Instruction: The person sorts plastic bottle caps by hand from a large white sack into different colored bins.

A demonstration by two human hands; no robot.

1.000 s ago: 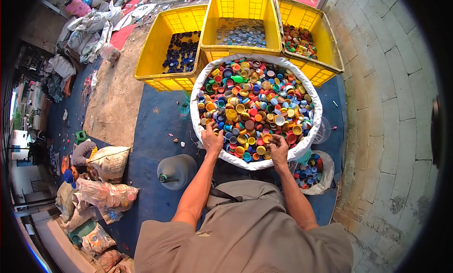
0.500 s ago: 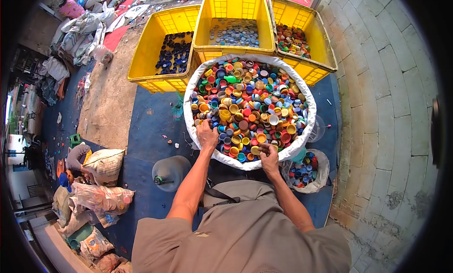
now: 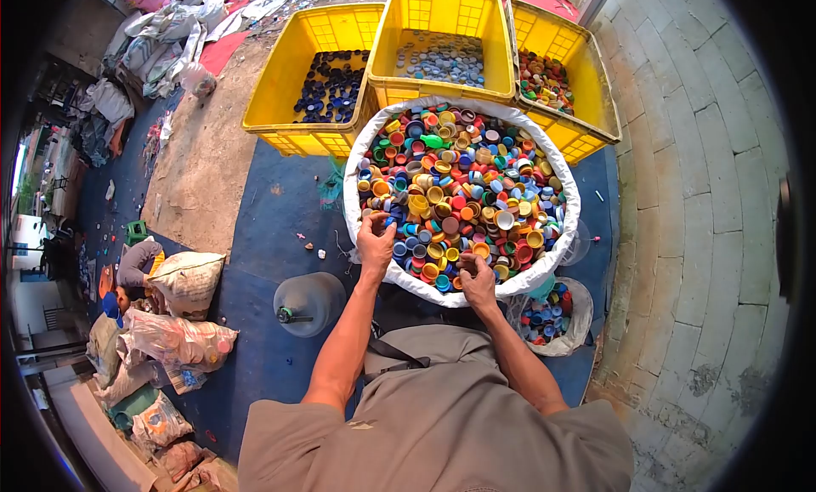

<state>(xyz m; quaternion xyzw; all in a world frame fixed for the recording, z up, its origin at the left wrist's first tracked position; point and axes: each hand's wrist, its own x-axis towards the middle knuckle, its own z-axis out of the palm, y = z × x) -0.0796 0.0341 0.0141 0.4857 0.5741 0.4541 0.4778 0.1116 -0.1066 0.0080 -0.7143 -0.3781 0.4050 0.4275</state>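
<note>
A large round sack with a rolled white rim (image 3: 572, 204) is heaped with mixed plastic bottle caps (image 3: 450, 224) in many colours. At its near left side, my left hand (image 3: 375, 247) is closed, with a blue bottle cap (image 3: 390, 222) between thumb and fingertips. My right hand (image 3: 478, 283) is over the near edge of the heap, its fingers curled in together. Whatever those fingers may hold is hidden. Yellow and blue caps lie in the gap between both hands.
Behind the sack stand yellow crates with dark blue caps (image 3: 333, 85), pale blue caps (image 3: 442, 60) and red-orange caps (image 3: 544, 79). A clear bag (image 3: 575, 322) of caps sits right, a large clear bottle (image 3: 309, 305) left. A co-worker (image 3: 138, 267) bends among sacks; a block wall (image 3: 680, 220) is rightward.
A blue cap now shows in my left hand. The yellowish cap at my right fingertips no longer shows, and that hand's fingers are more curled. The camera view has shifted slightly.
</note>
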